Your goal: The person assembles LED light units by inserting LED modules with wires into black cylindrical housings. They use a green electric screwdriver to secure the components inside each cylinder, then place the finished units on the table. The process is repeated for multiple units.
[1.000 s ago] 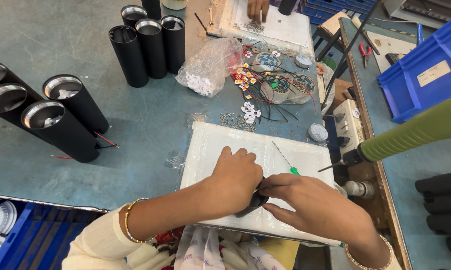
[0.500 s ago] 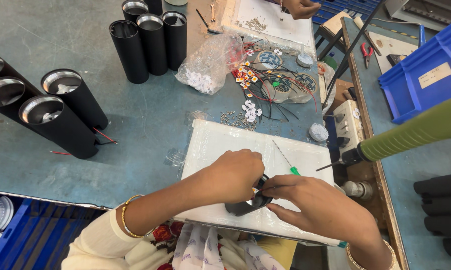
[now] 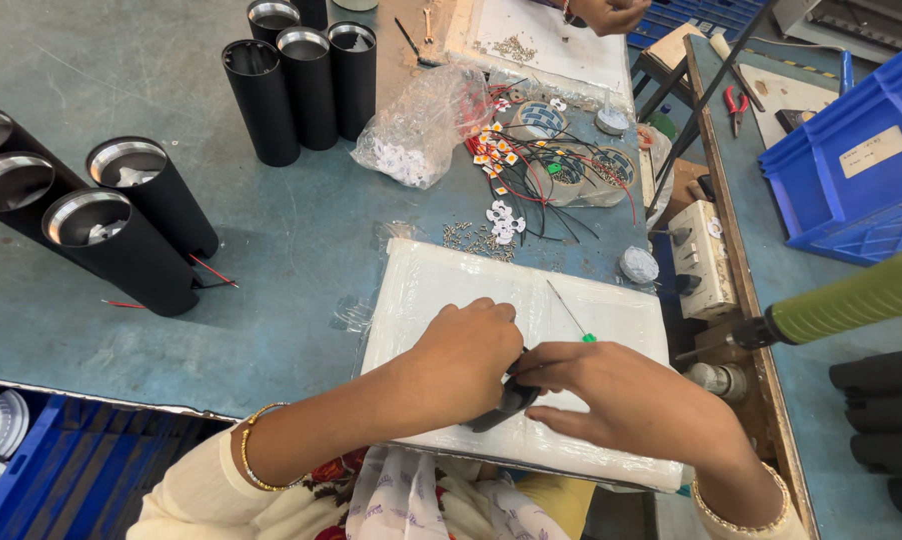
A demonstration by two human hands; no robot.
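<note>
While both hands (image 3: 531, 375) stay pinched on the small black part (image 3: 501, 405), it sits lower on the white pad (image 3: 441, 290).

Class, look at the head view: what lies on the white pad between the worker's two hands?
A small black part lies on the white pad there, gripped by the left hand and right hand; its kind is unclear.

A blue-grey workbench (image 3: 301, 290) carries black tubes (image 3: 301, 80), a plastic bag (image 3: 421, 125), tape rolls (image 3: 571, 170) and a white pad (image 3: 451, 290).
</note>
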